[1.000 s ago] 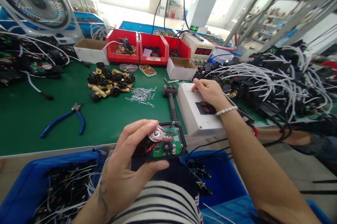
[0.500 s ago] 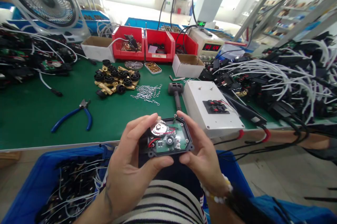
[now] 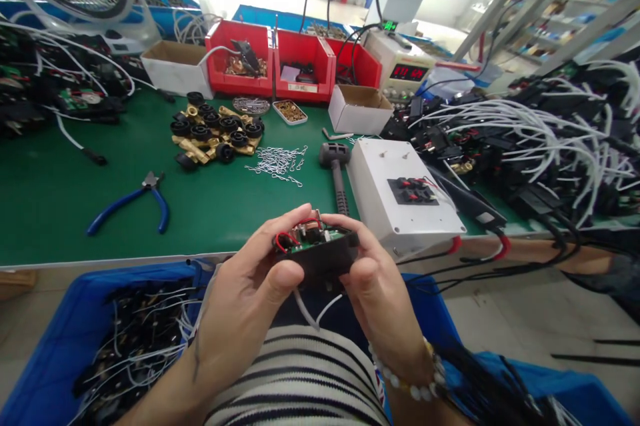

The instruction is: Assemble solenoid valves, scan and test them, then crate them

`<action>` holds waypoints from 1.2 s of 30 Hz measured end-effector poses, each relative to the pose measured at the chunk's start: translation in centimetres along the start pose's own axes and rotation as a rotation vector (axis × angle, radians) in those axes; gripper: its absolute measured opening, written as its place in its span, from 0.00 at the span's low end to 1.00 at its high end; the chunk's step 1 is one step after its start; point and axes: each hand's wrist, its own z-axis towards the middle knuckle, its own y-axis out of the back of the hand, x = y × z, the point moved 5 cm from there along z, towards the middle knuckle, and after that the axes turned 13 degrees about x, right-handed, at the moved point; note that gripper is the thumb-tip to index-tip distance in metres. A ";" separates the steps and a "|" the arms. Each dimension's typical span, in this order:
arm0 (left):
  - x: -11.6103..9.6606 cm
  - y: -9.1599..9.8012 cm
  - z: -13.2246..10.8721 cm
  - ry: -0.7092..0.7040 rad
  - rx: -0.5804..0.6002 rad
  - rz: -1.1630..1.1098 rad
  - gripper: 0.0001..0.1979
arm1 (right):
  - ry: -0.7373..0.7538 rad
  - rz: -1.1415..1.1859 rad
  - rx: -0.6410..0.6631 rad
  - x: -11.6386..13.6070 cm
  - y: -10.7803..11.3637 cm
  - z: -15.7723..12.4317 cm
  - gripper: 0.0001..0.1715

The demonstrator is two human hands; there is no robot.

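Between my two hands is a black plastic housing [image 3: 325, 261] with a green circuit board and red wires in its open top. My left hand [image 3: 255, 279] is closed on its left end, thumb on the near wall. On the opposite end, my right hand [image 3: 383, 286] grips it too, thumb against the near corner. The housing is tilted so its near side wall faces me, and a white cable [image 3: 313, 319] hangs beneath it. Just beyond my fingers lies a dark mallet [image 3: 337, 173]. Blue-handled cutting pliers [image 3: 133, 203] rest on the green bench [image 3: 45, 213] to the left.
A white test box [image 3: 395, 213] stands right of the mallet. Metal clips [image 3: 277, 163] and brass fittings [image 3: 215, 133] lie mid-bench. Behind are red bins [image 3: 303, 83] and a power supply [image 3: 400, 69]. Cabled units [image 3: 500, 133] pile at right; a blue crate [image 3: 60, 353] sits below.
The housing has tipped from showing its board face-on to showing its near side wall, and the white cable beneath it has come into view. Both hands keep hold. The camera view has shifted slightly.
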 end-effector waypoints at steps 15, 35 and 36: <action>0.1 0.6 0.3 0.155 0.015 -0.101 0.32 | 0.007 -0.062 -0.077 -0.7 0.5 0.3 0.29; -1.4 0.3 -0.5 -0.033 0.026 0.111 0.23 | 0.007 0.039 -0.006 -1.3 0.3 0.7 0.27; -1.5 0.3 -0.6 -0.015 0.025 0.111 0.24 | -0.001 0.046 -0.005 -1.4 0.3 0.7 0.27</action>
